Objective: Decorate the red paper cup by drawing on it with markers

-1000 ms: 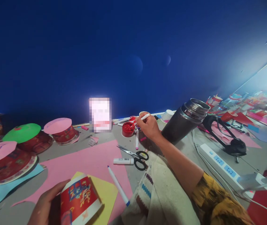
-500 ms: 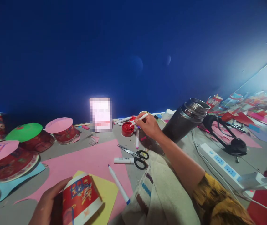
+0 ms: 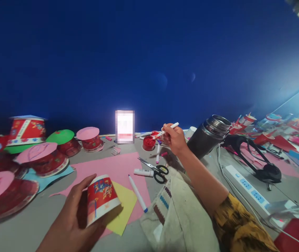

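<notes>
In my left hand (image 3: 69, 217) is a red-and-white patterned paper cup (image 3: 104, 194), tilted, with fingers and thumb around its side. My right hand (image 3: 176, 140) pinches a white marker (image 3: 172, 126) near its middle. The marker's lower end is at the rim of a small round pot of red paste (image 3: 148, 144); whether it touches the paste I cannot tell. Nearer to me lie black-handled scissors (image 3: 156, 169) and a white tube (image 3: 143, 173). A white marker with blue ends (image 3: 138, 194) rests on pink paper (image 3: 107, 162), partly under a yellow sheet (image 3: 124, 206).
Several decorated paper cups with coloured paper discs (image 3: 87, 134) stand at the left. A black flask (image 3: 207, 134) leans behind my right forearm. Rightward are a black strap-like frame (image 3: 263, 168) and a white power strip (image 3: 246, 189) with cables. Pale cloth (image 3: 188, 210) lies in front.
The view has shifted, so more cups show at the left. My left hand and the cup sit a little higher and further right in the picture. The right hand still holds its marker by the pot.
</notes>
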Tool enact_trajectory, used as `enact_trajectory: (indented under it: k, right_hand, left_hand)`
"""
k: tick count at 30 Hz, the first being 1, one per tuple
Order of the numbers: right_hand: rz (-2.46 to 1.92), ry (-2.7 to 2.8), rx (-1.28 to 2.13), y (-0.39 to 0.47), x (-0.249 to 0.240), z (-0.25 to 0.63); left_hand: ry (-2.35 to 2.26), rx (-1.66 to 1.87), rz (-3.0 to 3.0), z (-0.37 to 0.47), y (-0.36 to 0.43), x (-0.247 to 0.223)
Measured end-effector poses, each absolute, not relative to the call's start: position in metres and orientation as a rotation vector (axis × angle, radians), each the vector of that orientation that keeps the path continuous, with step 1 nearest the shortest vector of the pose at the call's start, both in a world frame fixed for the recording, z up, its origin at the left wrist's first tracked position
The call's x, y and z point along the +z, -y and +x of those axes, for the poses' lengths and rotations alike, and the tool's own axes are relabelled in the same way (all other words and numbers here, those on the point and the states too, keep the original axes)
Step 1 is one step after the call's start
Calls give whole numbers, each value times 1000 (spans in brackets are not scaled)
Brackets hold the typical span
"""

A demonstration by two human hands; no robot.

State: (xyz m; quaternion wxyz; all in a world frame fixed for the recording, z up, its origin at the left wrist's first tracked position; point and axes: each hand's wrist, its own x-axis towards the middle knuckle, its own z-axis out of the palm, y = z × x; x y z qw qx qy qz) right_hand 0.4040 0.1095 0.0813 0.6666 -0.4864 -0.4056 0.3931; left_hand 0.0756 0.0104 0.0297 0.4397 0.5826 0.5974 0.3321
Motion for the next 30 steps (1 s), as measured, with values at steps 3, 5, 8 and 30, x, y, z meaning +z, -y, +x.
enact_trajectory:
  k: [3,5,8,30]
  right_hand:
    - [-1060,907,969,-96,95,389]
    - [-1044,916,1057,-81,102,379]
    - [-991,930,1157,-51,104,360]
    - [-1102,1515,524,62,36,285]
  left_hand:
    - [-1382,824,1456,74,-12,41]
    - [-1325,777,1506,69,-15,41]
    - [-1235,776,1522,63,-18,37]
    - [-1105,880,1831,69,-7,30]
